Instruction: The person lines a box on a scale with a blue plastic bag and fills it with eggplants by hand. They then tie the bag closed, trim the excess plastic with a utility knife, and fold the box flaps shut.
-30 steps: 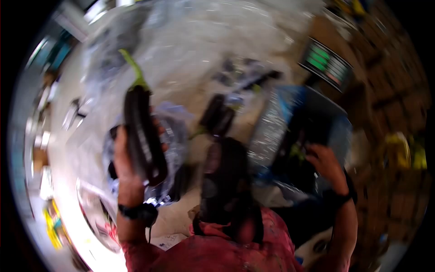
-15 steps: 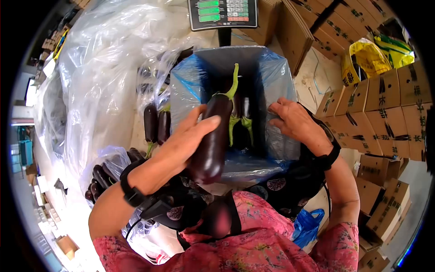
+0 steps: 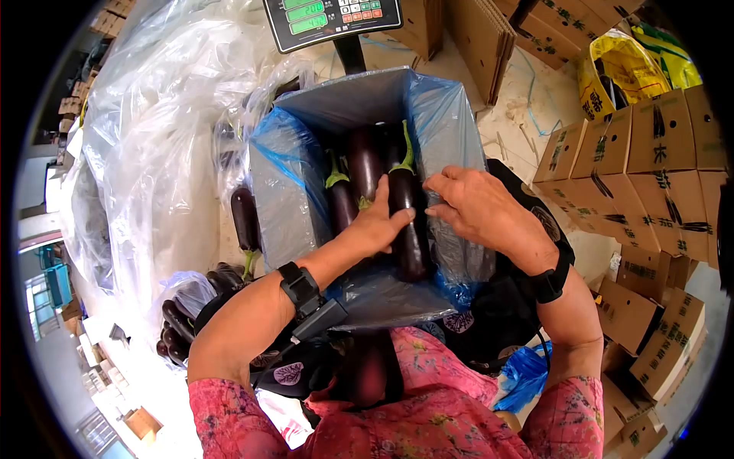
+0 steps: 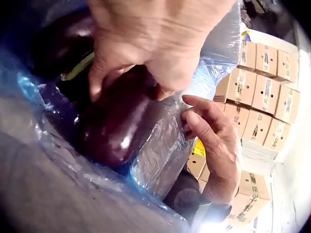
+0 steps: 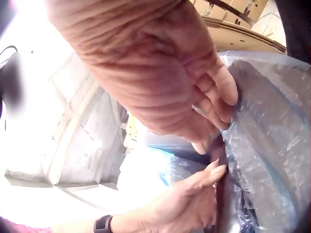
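My left hand (image 3: 375, 228) (image 4: 146, 43) grips a dark purple eggplant (image 3: 414, 256) (image 4: 114, 133) from above, thumb and fingers on opposite sides. This eggplant lies at the right inside a box lined with blue-tinted plastic (image 3: 287, 164), its green stem pointing away from me. Other eggplants (image 3: 365, 162) lie to its left in the box. Over the box's right side is my right hand (image 3: 485, 210) (image 5: 155, 82), fingers loosely bent and fingertips touching the plastic liner (image 5: 267, 116). In the right wrist view, my left hand (image 5: 180, 204) is just below it.
A scale display (image 3: 332, 19) stands behind the box. Clear plastic sheeting (image 3: 164, 145) spreads at the left, with an eggplant (image 3: 245, 218) beside the box and more in a bag (image 3: 187, 298). Stacked cartons (image 3: 661, 145) and a yellow bag (image 3: 623, 76) are at the right.
The left hand has carried the eggplant from the left and lowered it into the box, against the right side. The right hand has moved slightly inward along the liner.
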{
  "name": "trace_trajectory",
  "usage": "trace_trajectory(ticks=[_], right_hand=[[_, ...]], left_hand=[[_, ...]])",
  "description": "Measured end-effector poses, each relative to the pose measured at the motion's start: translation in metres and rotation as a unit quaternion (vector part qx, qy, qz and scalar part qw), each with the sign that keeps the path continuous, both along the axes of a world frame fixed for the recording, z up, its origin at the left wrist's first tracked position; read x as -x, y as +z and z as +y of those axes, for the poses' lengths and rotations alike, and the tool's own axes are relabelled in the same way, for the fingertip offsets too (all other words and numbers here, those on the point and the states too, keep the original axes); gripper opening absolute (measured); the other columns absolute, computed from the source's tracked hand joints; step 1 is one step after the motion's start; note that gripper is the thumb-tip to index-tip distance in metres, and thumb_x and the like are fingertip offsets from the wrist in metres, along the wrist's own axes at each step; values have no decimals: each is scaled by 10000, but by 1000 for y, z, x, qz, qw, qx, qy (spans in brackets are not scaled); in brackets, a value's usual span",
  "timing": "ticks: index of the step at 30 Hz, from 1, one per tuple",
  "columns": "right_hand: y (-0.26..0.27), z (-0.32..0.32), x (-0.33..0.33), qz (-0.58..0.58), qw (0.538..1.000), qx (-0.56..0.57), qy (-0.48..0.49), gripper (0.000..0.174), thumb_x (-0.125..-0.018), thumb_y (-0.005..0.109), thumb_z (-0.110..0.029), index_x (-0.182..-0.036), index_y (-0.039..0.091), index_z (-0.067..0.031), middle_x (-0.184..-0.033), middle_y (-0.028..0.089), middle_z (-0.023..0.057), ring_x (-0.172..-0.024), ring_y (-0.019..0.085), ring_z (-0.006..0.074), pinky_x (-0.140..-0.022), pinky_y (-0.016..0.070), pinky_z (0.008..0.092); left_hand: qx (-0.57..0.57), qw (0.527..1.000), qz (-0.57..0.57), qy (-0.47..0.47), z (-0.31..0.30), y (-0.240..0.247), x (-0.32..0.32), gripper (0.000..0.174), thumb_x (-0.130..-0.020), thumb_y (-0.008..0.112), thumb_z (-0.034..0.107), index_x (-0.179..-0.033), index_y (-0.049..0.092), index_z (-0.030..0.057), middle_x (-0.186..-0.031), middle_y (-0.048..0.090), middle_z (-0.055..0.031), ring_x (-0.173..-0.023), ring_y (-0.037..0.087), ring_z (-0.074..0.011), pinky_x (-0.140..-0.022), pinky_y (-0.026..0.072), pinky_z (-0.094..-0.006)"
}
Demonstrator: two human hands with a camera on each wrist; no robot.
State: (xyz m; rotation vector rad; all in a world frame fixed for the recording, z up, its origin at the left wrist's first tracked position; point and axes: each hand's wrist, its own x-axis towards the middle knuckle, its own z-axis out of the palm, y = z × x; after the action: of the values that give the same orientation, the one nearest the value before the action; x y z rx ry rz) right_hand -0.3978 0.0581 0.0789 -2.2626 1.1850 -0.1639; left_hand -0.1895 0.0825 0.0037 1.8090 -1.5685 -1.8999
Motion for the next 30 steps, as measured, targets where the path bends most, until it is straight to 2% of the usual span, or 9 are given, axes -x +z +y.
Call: trace_trajectory(ticks=[2, 5, 8, 11, 19, 21, 23, 27, 30], right_hand=[[3, 3, -3, 13, 1000, 4, -4, 202, -824, 691, -139, -947, 608, -2, -912, 622, 188, -889, 624, 408, -769, 506, 479], [2, 3, -3, 46, 999, 12, 12, 315, -827, 708, -149, -1088, 602, -6, -970, 623, 188, -908, 622, 410, -771, 511, 465], [-1, 6, -2, 11, 999, 33, 0, 214, -802, 699, -126, -951, 606, -4, -913, 619, 187, -886, 628, 403, -755, 506, 483], [0, 8, -6, 47, 998, 34, 20, 301, -823, 713, -152, -1065, 601, -11, -960, 622, 183, -893, 625, 407, -756, 511, 475], [-3, 6, -25, 82, 996, 12, 8, 286, -819, 708, -148, -1056, 601, -28, -935, 623, 185, -871, 616, 432, -748, 493, 495], [-3, 4, -28, 78, 997, 24, 10, 266, -820, 706, -144, -1033, 599, -26, -926, 624, 192, -873, 614, 436, -748, 493, 498], [0, 3, -31, 73, 997, 31, 23, 229, -821, 705, -138, -982, 596, -18, -910, 626, 202, -874, 614, 440, -746, 499, 498], [2, 3, -36, 47, 998, 18, 32, 278, -829, 691, -115, -1074, 605, -16, -958, 631, 225, -877, 605, 446, -743, 484, 493], [4, 2, -42, 21, 999, -15, 33, 302, -829, 679, -83, -1111, 610, 1, -931, 635, 219, -802, 613, 399, -702, 480, 453]], left_hand=[[61, 990, -91, -91, 0, 5, 3, 988, -924, 608, 395, -1529, -60, -10, -1003, 645, -317, -868, 683, -377, -782, 532, -452], [-11, 999, -33, -42, -5, 25, 13, 950, -941, 593, 356, -1521, -52, -32, -977, 642, -327, -710, 691, -348, -657, 553, -406], [63, 998, 2, 6, 2, 7, 8, 932, -942, 594, 336, -1514, -32, -52, -893, 658, -316, -598, 678, -327, -580, 556, -374], [126, 991, -27, -26, -8, 4, 3, 934, -933, 605, 338, -1512, -10, -59, -789, 665, -273, -566, 673, -297, -584, 563, -367], [26, 996, -48, -75, -3, 8, -3, 948, -934, 624, 350, -1528, -22, -8, -807, 669, -197, -612, 674, -234, -546, 566, -337], [19, 988, -91, -123, -12, 16, -11, 938, -891, 660, 369, -1540, 71, 35, -1020, 652, -249, -692, 703, -303, -664, 581, -393], [237, 953, -82, -172, -16, 36, -38, 797, -883, 662, 377, -1476, 284, 3, -1005, 663, -237, -815, 709, -313, -739, 566, -406], [201, 972, 121, 8, 5, 175, -140, 570, -945, 605, 383, -1346, 505, -10, -964, 703, -121, -882, 685, -199, -779, 548, -329], [222, 953, 82, 188, 84, 236, -238, 451, -977, 567, 339, -1298, 568, 22, -1002, 698, -109, -899, 685, -179, -792, 550, -316]])
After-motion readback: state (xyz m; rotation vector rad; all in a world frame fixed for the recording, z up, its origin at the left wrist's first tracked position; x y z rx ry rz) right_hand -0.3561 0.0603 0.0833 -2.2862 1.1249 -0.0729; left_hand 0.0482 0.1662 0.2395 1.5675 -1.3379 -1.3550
